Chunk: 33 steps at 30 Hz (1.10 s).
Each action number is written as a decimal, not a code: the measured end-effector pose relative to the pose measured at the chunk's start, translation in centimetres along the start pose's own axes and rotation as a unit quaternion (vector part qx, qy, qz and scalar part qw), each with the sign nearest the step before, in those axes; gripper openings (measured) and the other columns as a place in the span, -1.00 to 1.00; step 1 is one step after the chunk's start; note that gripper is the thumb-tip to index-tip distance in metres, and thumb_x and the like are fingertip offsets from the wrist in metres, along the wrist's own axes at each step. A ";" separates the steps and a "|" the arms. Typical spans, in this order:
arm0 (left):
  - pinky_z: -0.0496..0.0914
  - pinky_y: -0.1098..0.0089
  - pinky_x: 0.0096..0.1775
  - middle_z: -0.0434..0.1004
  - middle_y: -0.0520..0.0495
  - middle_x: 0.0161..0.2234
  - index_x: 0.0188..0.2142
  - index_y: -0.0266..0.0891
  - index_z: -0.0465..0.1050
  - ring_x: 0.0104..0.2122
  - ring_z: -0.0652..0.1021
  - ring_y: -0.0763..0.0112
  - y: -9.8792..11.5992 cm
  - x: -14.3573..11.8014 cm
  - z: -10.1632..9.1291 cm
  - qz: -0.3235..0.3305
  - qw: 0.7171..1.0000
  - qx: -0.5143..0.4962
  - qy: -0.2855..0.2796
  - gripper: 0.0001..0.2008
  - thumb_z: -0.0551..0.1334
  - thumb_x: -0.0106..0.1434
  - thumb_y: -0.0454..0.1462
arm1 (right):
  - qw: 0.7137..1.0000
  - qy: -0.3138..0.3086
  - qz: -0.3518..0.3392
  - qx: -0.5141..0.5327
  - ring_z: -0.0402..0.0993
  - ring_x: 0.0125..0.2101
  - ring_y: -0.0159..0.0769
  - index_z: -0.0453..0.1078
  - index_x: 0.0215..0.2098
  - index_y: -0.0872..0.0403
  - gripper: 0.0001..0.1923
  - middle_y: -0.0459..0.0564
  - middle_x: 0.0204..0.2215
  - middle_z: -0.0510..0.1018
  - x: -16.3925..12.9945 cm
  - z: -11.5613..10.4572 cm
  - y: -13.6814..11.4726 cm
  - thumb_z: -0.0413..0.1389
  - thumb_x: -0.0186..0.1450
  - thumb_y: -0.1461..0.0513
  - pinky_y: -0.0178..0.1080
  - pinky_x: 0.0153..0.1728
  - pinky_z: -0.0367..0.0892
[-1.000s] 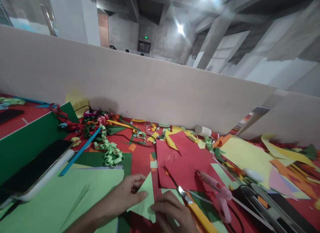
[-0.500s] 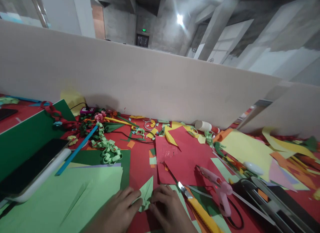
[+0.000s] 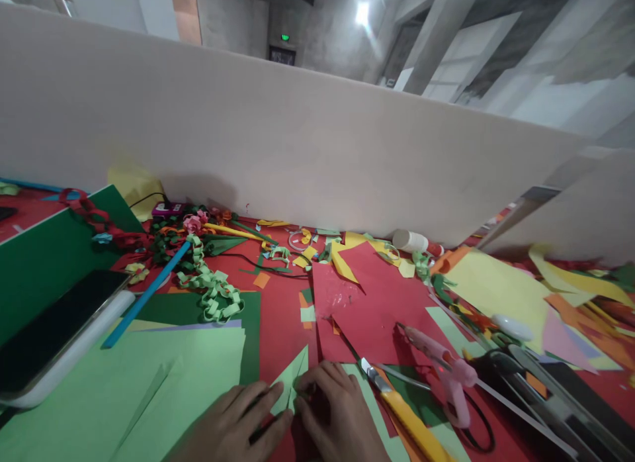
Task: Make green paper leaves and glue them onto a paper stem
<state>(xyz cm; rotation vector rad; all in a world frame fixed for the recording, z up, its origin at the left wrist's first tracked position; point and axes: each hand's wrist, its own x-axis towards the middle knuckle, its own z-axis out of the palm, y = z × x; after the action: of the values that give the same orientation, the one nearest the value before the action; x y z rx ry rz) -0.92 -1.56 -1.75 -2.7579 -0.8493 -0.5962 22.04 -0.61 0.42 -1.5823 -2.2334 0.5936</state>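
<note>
Between my hands is a small piece of folded light green paper with a pointed top and a crease down it. My left hand grips its left side, thumb and forefinger closed on the edge. On the other side, my right hand pinches the right edge with bent fingers. The paper's lower part is partly hidden by the fingers. Large light green sheets lie under and beside my left forearm. A yellow utility knife rests just right of my right hand, its blade end pointing away.
A pink glue gun with a cable lies at right, near a black and grey tool. Red sheets and paper scraps cover the middle. At left are a phone, a blue strip and a green paper chain. A pale partition stands behind.
The view has tilted down a little. My left fingers have shifted lower along the folded green paper and spread slightly, while my right hand stays at its right edge.
</note>
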 end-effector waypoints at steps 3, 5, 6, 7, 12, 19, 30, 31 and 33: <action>0.47 0.27 -0.13 0.66 -0.16 0.04 0.08 -0.18 0.51 -0.07 0.61 0.15 0.2 -0.1 0.2 -0.002 1.000 0.007 0.003 -0.73 0.11 0.49 -0.35 | 0.998 0.027 -0.050 -0.038 0.58 -0.27 -0.13 0.40 -0.25 -0.04 -0.80 -0.10 -0.30 0.60 -0.3 0.2 0.3 0.17 0.26 0.40 -0.14 -0.28 0.37; 0.47 0.28 -0.14 0.66 -0.17 0.04 0.07 -0.19 0.51 -0.06 0.61 0.15 0.3 -0.2 0.3 -0.003 1.000 0.006 -0.005 -0.70 0.09 0.48 -0.37 | 0.991 0.049 -0.107 -0.067 0.58 -0.29 -0.16 0.43 -0.16 -0.05 -0.76 -0.08 -0.26 0.62 -0.7 0.2 0.9 0.18 0.28 0.39 -0.16 -0.29 0.39; 0.47 0.28 -0.15 0.66 -0.17 0.04 0.07 -0.19 0.51 -0.06 0.61 0.15 0.3 -0.2 0.3 -0.002 1.000 0.007 -0.010 -0.69 0.07 0.47 -0.38 | 0.985 0.061 -0.139 -0.081 0.58 -0.30 -0.18 0.45 -0.09 -0.06 -0.73 -0.07 -0.23 0.63 -0.9 0.1 1.2 0.17 0.30 0.38 -0.17 -0.29 0.40; 0.47 0.28 -0.16 0.66 -0.16 0.05 0.08 -0.19 0.51 -0.06 0.61 0.15 0.4 -0.1 0.2 -0.004 1.000 0.009 -0.016 -0.68 0.06 0.47 -0.38 | 0.978 0.073 -0.170 -0.096 0.58 -0.30 -0.20 0.45 -0.03 -0.06 -0.70 -0.06 -0.21 0.64 -1.1 -0.1 1.6 0.16 0.33 0.37 -0.18 -0.30 0.40; 0.46 0.28 -0.13 0.66 -0.12 0.08 0.14 -0.17 0.50 -0.03 0.61 0.17 0.5 -0.2 0.1 -0.008 0.999 0.019 -0.026 -0.66 0.05 0.50 -0.35 | 0.943 0.077 -0.253 -0.201 0.60 -0.25 -0.18 0.40 0.22 -0.04 -0.60 0.01 -0.17 0.68 -2.2 -0.5 2.9 0.07 0.44 0.31 -0.17 -0.26 0.44; 0.45 0.27 -0.12 0.66 -0.12 0.10 0.18 -0.13 0.48 -0.03 0.63 0.17 0.5 -0.5 0.3 0.003 0.999 0.035 -0.016 -0.64 0.05 0.51 -0.34 | 0.948 0.083 -0.248 -0.179 0.61 -0.21 -0.15 0.47 0.14 0.00 -0.68 0.04 -0.15 0.67 -2.8 0.3 3.0 0.08 0.45 0.26 -0.16 -0.20 0.49; 0.44 0.28 -0.07 0.62 -0.16 0.11 0.17 -0.12 0.47 0.01 0.58 0.14 0.6 -0.8 0.6 -0.006 1.000 0.010 -0.015 -0.66 0.19 0.44 -0.30 | 0.955 0.086 -0.237 -0.155 0.59 -0.26 -0.17 0.45 0.14 0.01 -0.62 0.06 -0.16 0.66 -2.5 0.1 2.7 0.15 0.38 0.33 -0.19 -0.27 0.50; 0.43 0.29 -0.08 0.63 -0.16 0.11 0.17 -0.13 0.48 0.01 0.58 0.15 0.7 -0.9 0.6 -0.006 1.000 0.010 -0.014 -0.67 0.18 0.45 -0.30 | 0.955 0.083 -0.238 -0.157 0.59 -0.25 -0.16 0.45 0.15 0.01 -0.63 0.06 -0.16 0.66 -2.5 0.1 2.7 0.15 0.38 0.32 -0.19 -0.27 0.50; 0.43 0.29 -0.09 0.64 -0.14 0.10 0.15 -0.14 0.49 0.01 0.59 0.17 0.7 -0.9 0.5 -0.004 1.000 0.017 -0.013 -0.69 0.13 0.48 -0.31 | 0.953 0.081 -0.243 -0.160 0.59 -0.25 -0.16 0.45 0.14 0.02 -0.64 0.07 -0.15 0.66 -2.5 0.2 2.7 0.15 0.39 0.30 -0.19 -0.26 0.50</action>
<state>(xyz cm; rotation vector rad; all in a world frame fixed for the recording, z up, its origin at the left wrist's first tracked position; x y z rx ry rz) -0.97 -2.43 -2.64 -2.7383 -0.8671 -0.5438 24.91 -2.25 -1.19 -1.0796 -2.5467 -0.0368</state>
